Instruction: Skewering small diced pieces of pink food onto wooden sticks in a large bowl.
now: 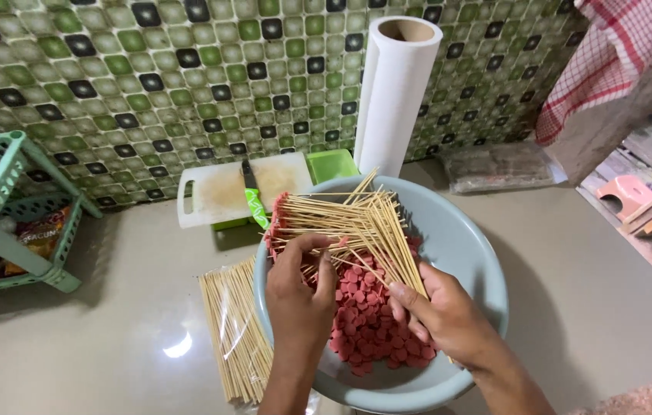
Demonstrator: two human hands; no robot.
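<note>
Counter [111, 338], beige & glossy, carries everything; green tile wall [149, 69] behind it. Landmark = grey-blue bowl [472, 253], sitting front-centre on the counter. Behind the bowl, touching the wall: tall white paper roll [395, 84], upright. Far left of the bowl: mint rack [11, 200] w/ packets inside. Behind-left of the bowl: white cutting board [218, 192] w/ a green-handled knife [253, 196] lying on it, green box [332, 164] just beside the board. Behind-right of the bowl: clear plastic bag [495, 165], flat; above it a red-checked cloth [610, 61] hangs. Just left of the bowl, touching its rim: bundle of bare skewers [234, 338], laid in a rough stack.

Inside the bowl: heap of pink sausage slices [364, 323] in the front half; loaded skewers [341, 219] rest across the back rim, slices packed at their left ends.

Left hand [299, 296] over the bowl's left side, fingers pinched shut on a slice at a stick's tip. Right hand [449, 315] over the bowl's right-front, thumb & fingers closed on a single stick [399, 269]. Hands near, not touching.
</note>
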